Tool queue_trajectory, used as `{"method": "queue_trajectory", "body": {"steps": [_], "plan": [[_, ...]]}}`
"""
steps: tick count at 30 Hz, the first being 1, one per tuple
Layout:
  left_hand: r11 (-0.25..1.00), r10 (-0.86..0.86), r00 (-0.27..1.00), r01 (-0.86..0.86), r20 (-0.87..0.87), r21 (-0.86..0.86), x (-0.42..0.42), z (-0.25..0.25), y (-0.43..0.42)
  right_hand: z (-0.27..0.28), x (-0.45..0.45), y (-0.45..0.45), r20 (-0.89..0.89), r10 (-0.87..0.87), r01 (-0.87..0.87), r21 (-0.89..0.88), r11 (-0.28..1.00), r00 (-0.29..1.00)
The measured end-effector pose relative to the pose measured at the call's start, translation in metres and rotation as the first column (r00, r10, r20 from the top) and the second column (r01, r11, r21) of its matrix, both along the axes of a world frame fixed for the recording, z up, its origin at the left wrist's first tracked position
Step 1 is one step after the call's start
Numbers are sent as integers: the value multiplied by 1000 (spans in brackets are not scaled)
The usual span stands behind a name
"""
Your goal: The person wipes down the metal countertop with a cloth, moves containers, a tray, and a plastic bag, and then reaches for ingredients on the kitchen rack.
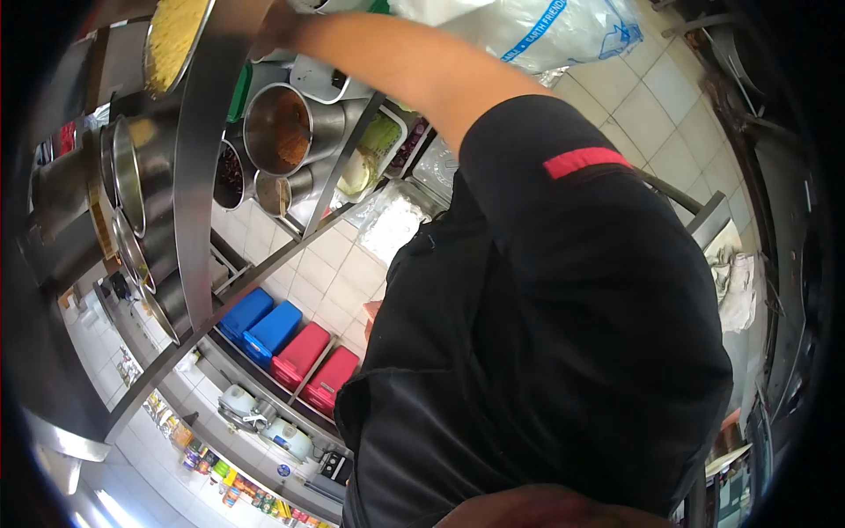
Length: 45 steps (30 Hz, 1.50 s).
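My right arm, in a short black sleeve with a red band, reaches to the upper left. My right hand [275, 31] is blurred at the edge of a steel shelf [201, 176], near a metal bowl of yellow food [176, 40]; its fingers and anything in them cannot be made out. Below it stand a steel pot [283, 128] with orange-brown contents and a white tub of green vegetables [370, 154]. Only a small patch of skin, apparently my left hand [371, 315], shows beside my black clothing; its fingers are hidden.
Stacked steel pans [130, 176] line the left side. Blue bins [271, 330] and red bins [301, 355] stand at the lower left, near shelves of bottles and packets [229, 480]. A large plastic bag [546, 35] lies at the top. Tiled floor [330, 273] shows between the racks.
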State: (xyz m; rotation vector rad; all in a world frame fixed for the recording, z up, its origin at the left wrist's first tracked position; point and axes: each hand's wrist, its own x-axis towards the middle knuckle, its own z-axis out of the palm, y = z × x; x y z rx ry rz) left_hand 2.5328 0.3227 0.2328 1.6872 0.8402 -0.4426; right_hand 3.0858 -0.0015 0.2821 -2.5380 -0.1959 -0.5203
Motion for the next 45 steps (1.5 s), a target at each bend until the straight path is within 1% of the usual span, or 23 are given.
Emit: {"method": "queue_trajectory", "body": {"steps": [3,4,7,8,10,13,16,18,20,21,22,23,24,25,28,32,41,43,45], "plan": [[1000,-10,1000,10,-2,-7,5,-3,0,-8,-5,10,-60,-30,28,-24,999,998],[1000,-15,1000,15,-2,-13,7,-5,0,-9,-4,11,-81,-63,63,-11,998,995],[1000,-15,1000,15,1,-16,7,-8,2,-5,-14,3,-38,-26,27,35,999,999],[1000,-19,1000,19,0,-20,8,-10,2,-12,-14,10,24,-71,72,-66,995,997],[999,-26,1000,26,0,-29,11,-12,3,-28,-13,27,166,-139,179,-259,949,976],[999,-26,1000,26,7,-32,11,-16,4,-30,-17,35,-6,-85,79,-309,948,996],[999,-29,1000,30,9,-36,11,-20,5,-38,-13,37,62,-94,108,-297,949,994],[999,-35,999,36,17,-37,11,-23,7,-51,-6,32,271,-86,161,-271,949,959],[999,-33,999,33,24,-37,8,-22,9,-64,9,25,351,-25,134,-289,948,936],[999,-31,999,32,32,-31,5,-21,11,-71,20,25,324,33,78,-322,944,946],[999,-33,999,34,42,-28,5,-22,11,-66,21,21,297,90,24,-357,934,951],[999,-33,998,35,50,-27,4,-22,11,-64,18,19,103,119,-68,-406,912,988],[999,-24,998,25,59,-23,2,-22,10,-81,29,18,101,160,-110,-380,919,982],[1000,-21,997,22,70,-15,1,-23,9,-112,54,19,104,203,-154,-354,922,974],[999,47,994,-45,95,-19,-4,-19,-6,-92,50,4,-14,256,-244,-360,901,967],[998,55,994,-57,96,17,-19,-21,-3,-80,48,-2,-76,280,-289,-341,895,957],[996,24,992,-35,127,80,-35,-40,10,-60,38,-10,-114,281,-302,-286,909,953],[994,15,990,-30,140,104,-36,-41,12,-58,27,-20,-81,265,-277,-221,935,961],[990,2,985,-26,170,140,-33,-38,5,-55,15,-44,37,191,-186,-110,976,981]]}}
